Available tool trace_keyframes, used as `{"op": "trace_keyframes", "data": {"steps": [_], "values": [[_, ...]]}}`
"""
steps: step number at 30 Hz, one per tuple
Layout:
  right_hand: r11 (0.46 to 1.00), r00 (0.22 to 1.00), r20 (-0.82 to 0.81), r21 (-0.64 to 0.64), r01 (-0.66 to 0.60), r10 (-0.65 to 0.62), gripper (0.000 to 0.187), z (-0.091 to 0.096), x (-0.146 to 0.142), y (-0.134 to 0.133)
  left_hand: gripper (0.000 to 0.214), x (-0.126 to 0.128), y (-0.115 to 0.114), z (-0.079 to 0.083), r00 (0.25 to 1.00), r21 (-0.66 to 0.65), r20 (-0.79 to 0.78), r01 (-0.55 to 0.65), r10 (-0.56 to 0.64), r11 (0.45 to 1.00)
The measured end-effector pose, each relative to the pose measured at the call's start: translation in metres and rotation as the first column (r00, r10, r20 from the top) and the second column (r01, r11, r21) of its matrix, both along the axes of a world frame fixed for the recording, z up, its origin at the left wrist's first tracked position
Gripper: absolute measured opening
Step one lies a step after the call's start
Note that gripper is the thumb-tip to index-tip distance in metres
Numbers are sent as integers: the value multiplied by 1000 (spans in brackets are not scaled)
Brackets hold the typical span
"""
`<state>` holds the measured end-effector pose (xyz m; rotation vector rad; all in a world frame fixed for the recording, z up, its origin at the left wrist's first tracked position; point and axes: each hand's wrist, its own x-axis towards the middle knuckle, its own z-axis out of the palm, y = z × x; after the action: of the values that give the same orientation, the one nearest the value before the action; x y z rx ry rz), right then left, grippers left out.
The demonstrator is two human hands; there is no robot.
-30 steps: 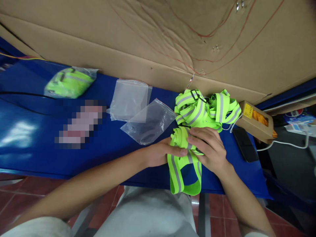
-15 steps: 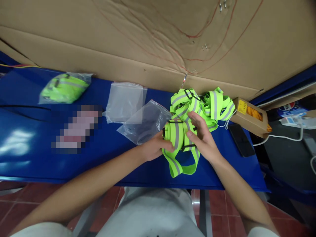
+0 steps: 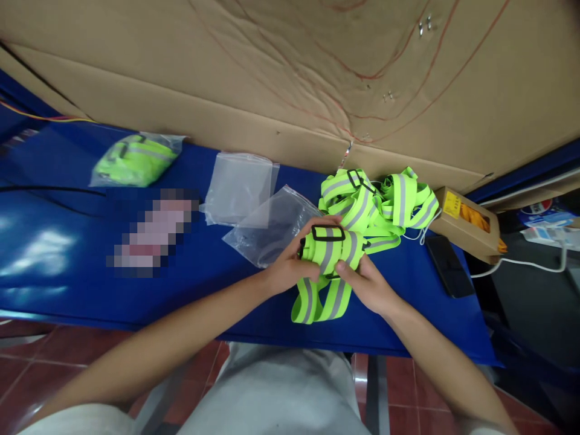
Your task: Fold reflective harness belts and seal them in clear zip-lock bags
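Observation:
Between my hands is a bundled neon-yellow reflective strap (image 3: 327, 257) with grey stripes and a black buckle on top. My left hand (image 3: 294, 260) grips its left side, the thumb across the front. On the right side, my right hand (image 3: 362, 281) holds the bundle with its thumb pressed on the front; its other fingers are mostly hidden behind. A loose loop (image 3: 319, 305) of the strap hangs below, over the blue table. Just beyond the hands lies a heap of similar reflective straps (image 3: 357, 202). A clear plastic bag (image 3: 274, 226) lies beside my left hand.
More clear bags (image 3: 240, 187) lie further left. A bagged strap bundle (image 3: 136, 160) and a pixelated item (image 3: 156, 232) are at the left of the blue table (image 3: 190, 290). A black phone (image 3: 448, 266) and a cardboard box (image 3: 469, 223) stand right. A cardboard panel (image 3: 181, 90) rises behind.
My right hand has moved from the upper right of the bundle down to its lower right side, its thumb now on the front. The buckle now faces up, and the hanging loop has shifted left.

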<state>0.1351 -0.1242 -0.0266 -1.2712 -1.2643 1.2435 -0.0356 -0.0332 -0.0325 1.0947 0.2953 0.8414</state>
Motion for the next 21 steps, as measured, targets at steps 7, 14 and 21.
{"op": "trace_keyframes", "data": {"steps": [7, 14, 21], "values": [[999, 999, -19, 27, 43, -42, 40, 5, 3, 1, 71, -3, -3, 4, 998, 122, -60, -16, 24, 992], [978, 986, 34, 138, 159, -165, 30, 10, 1, 0, 84, 4, -11, 7, 995, -305, -83, 21, -49, 952], [800, 921, 257, 593, 89, -293, 43, 6, 11, 2, 28, 6, -20, 16, 932, -544, -1, 304, -363, 782]]}}
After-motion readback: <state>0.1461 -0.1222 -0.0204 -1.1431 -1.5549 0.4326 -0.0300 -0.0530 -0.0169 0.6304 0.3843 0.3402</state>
